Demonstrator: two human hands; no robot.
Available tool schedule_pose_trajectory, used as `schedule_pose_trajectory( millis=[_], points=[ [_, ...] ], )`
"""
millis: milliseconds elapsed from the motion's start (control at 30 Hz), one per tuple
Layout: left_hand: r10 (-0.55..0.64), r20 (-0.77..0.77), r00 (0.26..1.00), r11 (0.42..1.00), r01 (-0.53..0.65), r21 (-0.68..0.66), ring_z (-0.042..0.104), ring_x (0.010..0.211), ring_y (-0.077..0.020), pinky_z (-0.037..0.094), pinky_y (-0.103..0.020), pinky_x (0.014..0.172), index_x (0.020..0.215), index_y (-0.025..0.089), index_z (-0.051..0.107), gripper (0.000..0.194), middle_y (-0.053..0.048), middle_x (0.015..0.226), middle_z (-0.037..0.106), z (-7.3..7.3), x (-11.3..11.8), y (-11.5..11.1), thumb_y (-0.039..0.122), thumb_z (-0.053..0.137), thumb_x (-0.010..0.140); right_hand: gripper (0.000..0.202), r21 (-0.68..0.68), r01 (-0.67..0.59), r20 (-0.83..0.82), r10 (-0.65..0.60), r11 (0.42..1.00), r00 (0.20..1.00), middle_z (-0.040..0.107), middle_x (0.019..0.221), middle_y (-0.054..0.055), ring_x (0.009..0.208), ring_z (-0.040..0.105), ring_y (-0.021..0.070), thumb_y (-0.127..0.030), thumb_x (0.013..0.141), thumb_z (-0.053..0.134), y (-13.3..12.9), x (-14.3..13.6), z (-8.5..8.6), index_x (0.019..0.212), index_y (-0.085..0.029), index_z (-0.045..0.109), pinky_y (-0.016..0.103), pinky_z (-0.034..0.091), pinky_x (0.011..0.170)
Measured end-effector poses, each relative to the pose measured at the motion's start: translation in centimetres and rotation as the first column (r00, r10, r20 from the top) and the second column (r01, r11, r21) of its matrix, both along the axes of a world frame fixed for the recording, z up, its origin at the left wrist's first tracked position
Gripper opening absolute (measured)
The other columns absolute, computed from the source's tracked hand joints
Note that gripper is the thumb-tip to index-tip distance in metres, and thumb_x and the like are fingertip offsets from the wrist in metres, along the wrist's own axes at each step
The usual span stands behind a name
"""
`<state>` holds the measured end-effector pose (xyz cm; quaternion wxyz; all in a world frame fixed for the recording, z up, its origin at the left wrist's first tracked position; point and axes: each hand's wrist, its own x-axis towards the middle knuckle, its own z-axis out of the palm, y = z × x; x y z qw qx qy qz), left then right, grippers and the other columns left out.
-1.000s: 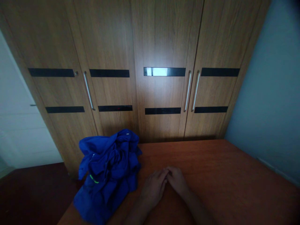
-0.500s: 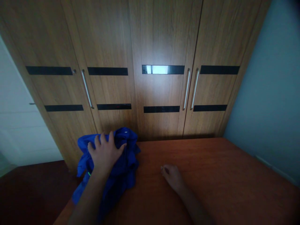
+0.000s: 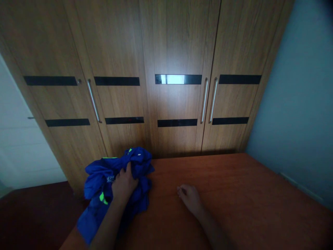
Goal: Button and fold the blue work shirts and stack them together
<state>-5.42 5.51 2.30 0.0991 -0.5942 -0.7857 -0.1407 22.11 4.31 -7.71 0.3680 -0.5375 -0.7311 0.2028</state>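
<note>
A crumpled blue garment (image 3: pixel 97 177) with bright green trim and small white print lies heaped on the left part of the table, hanging toward its left edge. My left hand (image 3: pixel 124 184) is on top of it, fingers curled into the folds and gripping the cloth; the fingertips are partly hidden. To the right of the garment and apart from it, my right hand (image 3: pixel 190 198) rests on the tabletop. Its fingers are curled in loosely with nothing visible in them.
The reddish-brown wooden table (image 3: pixel 247 198) spreads out to the right. Behind it stands a wooden wardrobe (image 3: pixel 179 104) with black strips and long metal handles. A pale wall (image 3: pixel 293 111) is on the right, a white door (image 3: pixel 20 152) on the left, above a dark floor (image 3: pixel 36 211).
My left hand has gone from spread fingers to curled ones and drawn slightly nearer, bunching the garment so more green trim and white print show. My right hand has stayed in place.
</note>
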Motion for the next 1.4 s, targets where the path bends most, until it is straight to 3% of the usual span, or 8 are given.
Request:
schedule_pose_trajectory(
  millis=[200, 467, 600, 767, 933, 1033, 1200, 1400],
  points=[
    [-0.002, 0.035, 0.999, 0.993, -0.002, 0.116, 0.063, 0.095, -0.0308, 0.049, -0.038, 0.073, 0.131, 0.022, 0.046, 0.049, -0.011, 0.11, 0.064, -1.1, 0.0, -0.7, 0.028, 0.045, 0.082, 0.038, -0.011, 0.006, -0.022, -0.007, 1.0, 1.0, 0.06, 0.06, 0.001, 0.058, 0.055, 0.0127, -0.033, 0.091, 0.04, 0.2, 0.0, -0.5, 0.061, -0.019, 0.058, 0.022, 0.035, 0.057],
    [-0.069, 0.265, 0.962, 0.928, -0.036, 0.37, 0.059, 0.109, -0.0242, 0.047, -0.034, 0.09, 0.12, 0.022, 0.055, 0.038, -0.006, 0.121, 0.062, -2.3, -0.6, -2.5, 0.029, 0.046, 0.084, 0.038, -0.027, -0.002, -0.058, 0.001, 1.0, 0.998, 0.061, 0.061, 0.001, 0.06, 0.055, 0.0132, -0.034, 0.09, 0.038, 0.0, 0.1, -0.5, 0.06, -0.019, 0.056, 0.022, 0.037, 0.058],
    [-0.131, 0.359, 0.924, 0.885, -0.054, 0.463, 0.058, 0.111, -0.0248, 0.044, -0.037, 0.098, 0.118, 0.02, 0.056, 0.038, -0.007, 0.12, 0.062, -0.4, -0.5, -4.1, 0.03, 0.045, 0.083, 0.038, -0.043, -0.005, -0.083, 0.002, 0.999, 0.997, 0.063, 0.064, 0.002, 0.062, 0.059, 0.0145, -0.036, 0.091, 0.038, -0.3, 0.1, -0.1, 0.064, -0.019, 0.058, 0.024, 0.041, 0.061],
    [-0.146, 0.528, 0.837, 0.836, -0.181, 0.517, 0.057, 0.114, -0.0261, 0.041, -0.039, 0.103, 0.115, 0.024, 0.059, 0.039, -0.002, 0.117, 0.064, 4.1, 0.8, -6.4, 0.034, 0.05, 0.078, 0.031, -0.062, -0.054, -0.287, 0.034, 0.997, 0.957, 0.07, 0.086, 0.006, 0.082, 0.065, 0.02, -0.043, 0.089, 0.045, -1.1, -0.1, 1.1, 0.086, -0.02, 0.067, 0.03, 0.049, 0.076],
    [-0.211, 0.651, 0.729, 0.797, -0.257, 0.546, 0.054, 0.117, -0.0286, 0.04, -0.041, 0.104, 0.115, 0.022, 0.06, 0.045, -0.001, 0.114, 0.066, 7.7, 3.1, -8.5, 0.036, 0.056, 0.072, 0.038, -0.039, -0.176, -0.589, 0.119, 0.984, 0.8, 0.06, 0.127, 0.008, 0.116, 0.056, 0.0223, -0.047, 0.089, 0.048, -2.5, -1.1, 5.9, 0.12, -0.026, 0.057, 0.037, 0.044, 0.099],
    [-0.249, 0.7, 0.669, 0.813, -0.248, 0.527, 0.052, 0.119, -0.0292, 0.04, -0.042, 0.105, 0.119, 0.023, 0.057, 0.05, -0.001, 0.116, 0.064, 8.2, 5.2, -9.4, 0.036, 0.057, 0.071, 0.046, 0.013, -0.225, -0.636, 0.182, 0.974, 0.75, 0.049, 0.14, 0.005, 0.128, 0.045, 0.0214, -0.044, 0.09, 0.048, -3.4, -2.4, 9.7, 0.134, -0.03, 0.044, 0.041, 0.036, 0.107],
    [-0.379, 0.68, 0.628, 0.886, 0.036, 0.462, 0.046, 0.126, -0.0275, 0.035, -0.041, 0.109, 0.128, 0.023, 0.048, 0.056, -0.004, 0.131, 0.055, 3.9, 9.7, -9.3, 0.037, 0.055, 0.075, 0.048, 0.097, -0.146, -0.608, 0.174, 0.985, 0.775, 0.055, 0.133, 0.007, 0.122, 0.051, 0.023, -0.036, 0.089, 0.05, -3.3, -3.6, 11.7, 0.135, -0.024, 0.042, 0.039, 0.04, 0.103],
    [-0.353, 0.866, 0.353, 0.921, 0.295, 0.255, 0.041, 0.132, -0.0274, 0.033, -0.041, 0.11, 0.137, 0.015, 0.038, 0.073, -0.014, 0.141, 0.045, -3.4, 11.6, -8.0, 0.043, 0.061, 0.074, 0.035, 0.028, 0.047, -0.165, -0.041, 0.999, 0.985, 0.066, 0.113, 0.011, 0.108, 0.06, 0.0244, -0.019, 0.087, 0.041, -3.4, 0.3, 7.3, 0.118, -0.019, 0.056, 0.036, 0.044, 0.096]
  ],
)
